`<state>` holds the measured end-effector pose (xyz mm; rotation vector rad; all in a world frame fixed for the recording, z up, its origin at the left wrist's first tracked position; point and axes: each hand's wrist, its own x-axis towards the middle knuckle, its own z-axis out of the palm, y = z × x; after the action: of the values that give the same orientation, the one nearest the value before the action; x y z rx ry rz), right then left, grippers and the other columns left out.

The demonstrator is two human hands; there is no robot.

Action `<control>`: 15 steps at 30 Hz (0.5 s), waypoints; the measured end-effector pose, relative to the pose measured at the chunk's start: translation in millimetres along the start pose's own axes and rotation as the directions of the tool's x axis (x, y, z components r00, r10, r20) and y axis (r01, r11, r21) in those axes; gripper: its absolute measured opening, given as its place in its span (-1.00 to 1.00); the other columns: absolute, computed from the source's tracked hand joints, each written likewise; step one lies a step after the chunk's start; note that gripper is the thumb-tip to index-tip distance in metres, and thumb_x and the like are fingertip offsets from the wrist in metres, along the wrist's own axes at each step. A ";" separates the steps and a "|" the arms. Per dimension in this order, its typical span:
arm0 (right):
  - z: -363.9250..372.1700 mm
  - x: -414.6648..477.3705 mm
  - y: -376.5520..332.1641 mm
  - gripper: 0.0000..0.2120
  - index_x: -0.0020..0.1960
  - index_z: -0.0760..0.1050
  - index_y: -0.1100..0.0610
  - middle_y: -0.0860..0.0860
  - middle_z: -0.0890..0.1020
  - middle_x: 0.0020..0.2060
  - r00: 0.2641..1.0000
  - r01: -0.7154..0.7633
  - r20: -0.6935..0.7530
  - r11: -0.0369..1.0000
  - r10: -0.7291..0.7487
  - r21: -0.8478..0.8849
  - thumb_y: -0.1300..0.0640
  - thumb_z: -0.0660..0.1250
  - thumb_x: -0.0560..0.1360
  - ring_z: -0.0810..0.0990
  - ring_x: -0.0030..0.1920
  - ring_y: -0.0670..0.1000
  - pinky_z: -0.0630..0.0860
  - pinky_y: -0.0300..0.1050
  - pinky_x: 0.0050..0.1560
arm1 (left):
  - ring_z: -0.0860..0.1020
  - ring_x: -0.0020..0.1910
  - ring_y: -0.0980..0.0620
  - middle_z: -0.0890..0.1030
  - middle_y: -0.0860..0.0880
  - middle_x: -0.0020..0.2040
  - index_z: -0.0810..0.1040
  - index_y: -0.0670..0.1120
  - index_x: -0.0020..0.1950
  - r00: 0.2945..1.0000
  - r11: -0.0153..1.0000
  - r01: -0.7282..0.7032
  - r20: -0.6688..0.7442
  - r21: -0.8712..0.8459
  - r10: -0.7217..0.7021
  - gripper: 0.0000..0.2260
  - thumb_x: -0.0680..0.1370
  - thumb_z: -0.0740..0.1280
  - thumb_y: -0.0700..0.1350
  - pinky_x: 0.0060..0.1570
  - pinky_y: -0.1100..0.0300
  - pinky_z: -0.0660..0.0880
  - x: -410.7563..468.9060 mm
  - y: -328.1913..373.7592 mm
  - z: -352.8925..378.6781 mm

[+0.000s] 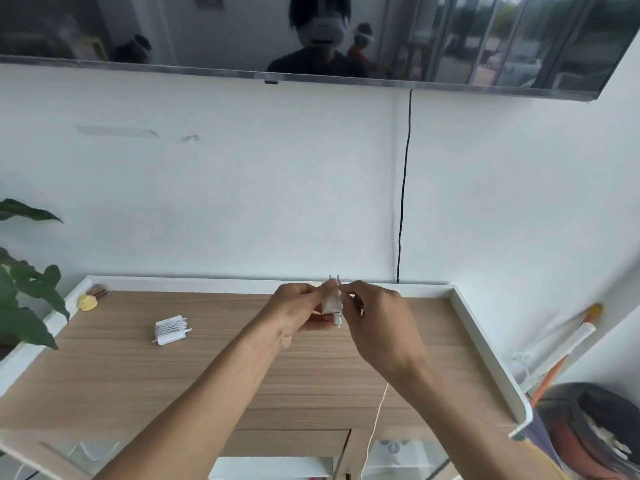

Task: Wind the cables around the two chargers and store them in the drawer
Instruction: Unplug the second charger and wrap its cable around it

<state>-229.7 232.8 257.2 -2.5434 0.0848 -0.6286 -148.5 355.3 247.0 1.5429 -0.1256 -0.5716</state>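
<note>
White second charger [333, 304] gripped in left hand [294, 315], cable [379, 410] pinched by fingers [350, 289] of right hand [377, 323]: mid-winding, apparently. Next, wrap hanging slack snugly.

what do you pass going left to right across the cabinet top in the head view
plant leaves → small yellow object → wound charger lying on the top → left hand gripping the second charger → right hand pinching its cable → orange-handled tool leaning by the wall
</note>
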 end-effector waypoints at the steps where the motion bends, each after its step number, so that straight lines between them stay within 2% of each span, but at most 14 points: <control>1: 3.8 -3.6 1.0 -0.81 -0.10 0.55 0.02 -0.12 0.41 -0.49 1.000 0.013 -0.026 1.000 -0.012 0.016 0.04 0.19 0.57 0.37 -0.43 -0.02 0.30 -0.09 -0.42 | 0.64 -0.38 0.00 0.66 -0.12 -0.32 0.59 -0.23 -0.13 0.999 0.998 0.031 -0.009 -0.048 -0.031 -0.70 0.50 0.41 0.04 -0.29 0.19 0.63 0.9 0.2 0.0; 5: 21.8 -26.8 5.3 -0.91 -0.07 0.54 -0.01 -0.13 0.45 -0.44 0.994 0.036 -0.109 0.992 -0.023 0.118 0.13 0.26 0.54 0.39 -0.45 -0.02 0.42 -0.04 -0.44 | 0.62 -0.38 -0.02 0.64 -0.13 -0.28 0.62 -0.22 -0.04 0.992 0.977 0.112 -0.037 -0.184 -0.120 -0.70 0.50 0.42 0.03 -0.36 0.21 0.60 5.3 6.5 -3.1; 10: 37.9 -41.7 19.7 -0.88 -0.08 0.56 0.01 -0.13 0.43 -0.50 0.982 0.013 -0.182 0.957 0.043 0.291 0.21 0.32 0.53 0.29 -0.53 -0.10 0.27 -0.19 -0.50 | 0.59 -0.28 0.02 0.65 -0.07 -0.24 0.61 -0.11 -0.13 0.997 0.990 0.073 -0.021 -0.119 -0.076 -0.74 0.47 0.41 0.10 -0.25 0.21 0.46 8.1 7.1 -3.2; 15: 39.4 -37.5 29.8 -0.87 -0.15 0.52 0.03 -0.15 0.40 -0.53 0.985 -0.022 -0.151 0.923 0.086 0.384 0.20 0.31 0.55 0.25 -0.56 -0.10 0.16 -0.32 -0.51 | 0.60 -0.22 -0.03 0.65 -0.15 -0.15 0.61 -0.22 0.05 0.999 0.975 0.039 0.031 -0.220 -0.033 -0.65 0.49 0.38 0.05 -0.08 0.13 0.53 5.9 1.7 5.6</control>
<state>-243.4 232.2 196.8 -2.1041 0.0817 -0.7539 -145.3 347.7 247.3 1.3235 -0.0530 -0.6148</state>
